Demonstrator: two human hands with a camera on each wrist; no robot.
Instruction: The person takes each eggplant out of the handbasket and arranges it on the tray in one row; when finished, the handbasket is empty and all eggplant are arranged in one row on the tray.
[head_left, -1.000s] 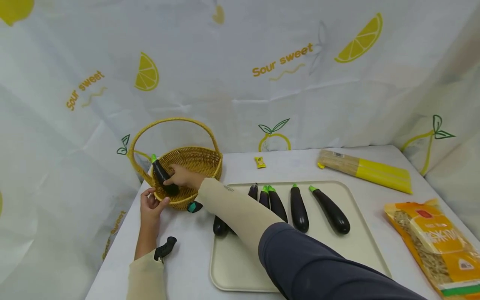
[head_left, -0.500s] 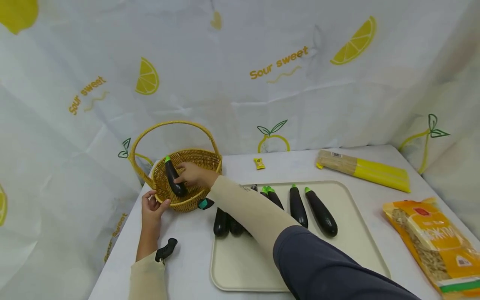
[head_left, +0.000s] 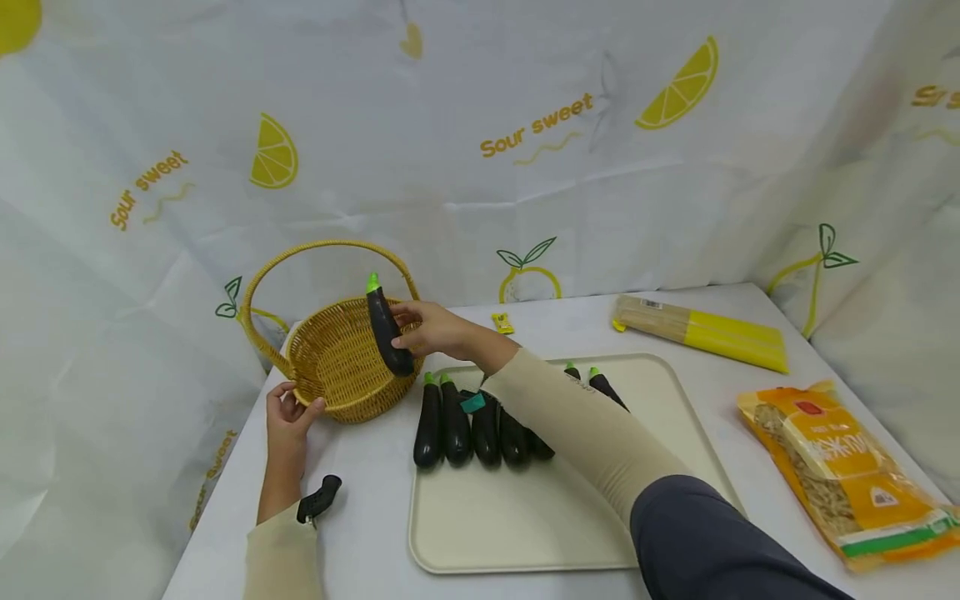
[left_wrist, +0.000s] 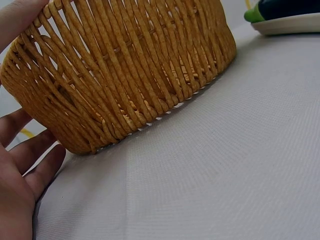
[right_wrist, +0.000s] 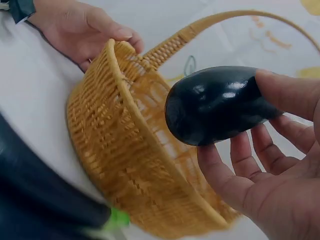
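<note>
My right hand [head_left: 435, 327] pinches a dark eggplant [head_left: 386, 329] with a green stem, thumb on one side and fingers on the other. The eggplant is held stem up, over the right rim of the wicker basket [head_left: 360, 408]. In the right wrist view its rounded, glossy end [right_wrist: 210, 107] is above the basket's opening. Nothing lies on the part of the basket floor that shows. My left hand [head_left: 287, 425] holds the basket's near left side; the left wrist view shows its fingers [left_wrist: 42, 160] against the outer weave.
Several eggplants [head_left: 427, 429] lie side by side on a beige tray [head_left: 525, 533] right of the basket, partly under my right arm. A small yellow packet [head_left: 502, 323], a pack of noodles [head_left: 697, 332] and an orange pasta bag [head_left: 847, 475] lie around the tray.
My right hand has lifted the eggplant up out of the basket and moved it right, to above the rim. The left hand stays at the basket's side.
</note>
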